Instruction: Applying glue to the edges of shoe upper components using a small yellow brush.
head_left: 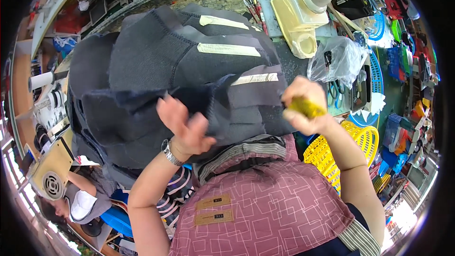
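Note:
Dark grey fabric pieces (147, 57) with stitched seams lie stacked over the work table in front of me. Pale strips (228, 49) run along several of their edges, the closest one (256, 79) near my right hand. My left hand (185, 125) hovers over the near part of the stack, fingers apart and blurred, holding nothing that I can see. At the stack's right edge, my right hand (305, 102) is closed round a yellow handle (308, 108). Motion blur and my fingers hide what kind of tool it belongs to.
Beyond the fabric stand a cream container (296, 9) with a grey cone top and several thin tools (253, 2). To the right are a clear plastic bag (339, 59), scissors (335, 90) and a yellow basket (365, 140). Another person (87, 199) sits at the lower left beside a machine (52, 170).

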{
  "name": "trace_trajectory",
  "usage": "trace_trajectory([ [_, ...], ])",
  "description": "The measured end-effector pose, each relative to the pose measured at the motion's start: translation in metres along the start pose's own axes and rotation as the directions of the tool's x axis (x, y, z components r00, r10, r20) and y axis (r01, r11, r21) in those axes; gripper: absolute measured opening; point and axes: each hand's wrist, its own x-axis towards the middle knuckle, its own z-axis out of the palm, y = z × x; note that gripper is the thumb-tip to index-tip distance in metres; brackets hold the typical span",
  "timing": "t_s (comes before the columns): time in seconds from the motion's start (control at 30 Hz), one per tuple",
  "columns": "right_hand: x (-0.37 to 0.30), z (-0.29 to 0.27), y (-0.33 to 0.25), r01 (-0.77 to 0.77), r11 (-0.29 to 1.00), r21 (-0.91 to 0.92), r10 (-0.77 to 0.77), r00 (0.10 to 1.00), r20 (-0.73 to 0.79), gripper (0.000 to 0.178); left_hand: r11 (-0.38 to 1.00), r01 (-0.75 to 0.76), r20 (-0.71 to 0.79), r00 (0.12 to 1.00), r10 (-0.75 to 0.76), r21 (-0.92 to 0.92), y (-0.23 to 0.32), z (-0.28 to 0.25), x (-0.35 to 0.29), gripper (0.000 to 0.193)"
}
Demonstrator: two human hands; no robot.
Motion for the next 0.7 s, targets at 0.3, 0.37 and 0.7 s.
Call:
trace_trajectory([
  [0.3, -0.045, 0.061, -0.001, -0.309, 0.839, -0.448, 0.471, 0.824, 0.316, 0.036, 0.752, 0.597, 0.092, 0.796, -0.598, -0.28, 0.019, 0.0, 0.043, 0.09],
  [0.37, -0.051, 0.065, -0.004, -0.294, 0.854, -0.429, 0.446, 0.84, 0.311, 0.037, 0.991, -0.122, 0.545, 0.835, 0.076, 0.049, 0.019, -0.011, 0.027, 0.063],
  [0.7, -0.027, 0.11, -0.011, -0.321, 0.791, -0.52, 0.569, 0.697, 0.436, 0.062, 0.919, 0.391, 0.55, 0.779, -0.3, -0.052, 0.004, 0.039, 0.0, 0.005],
])
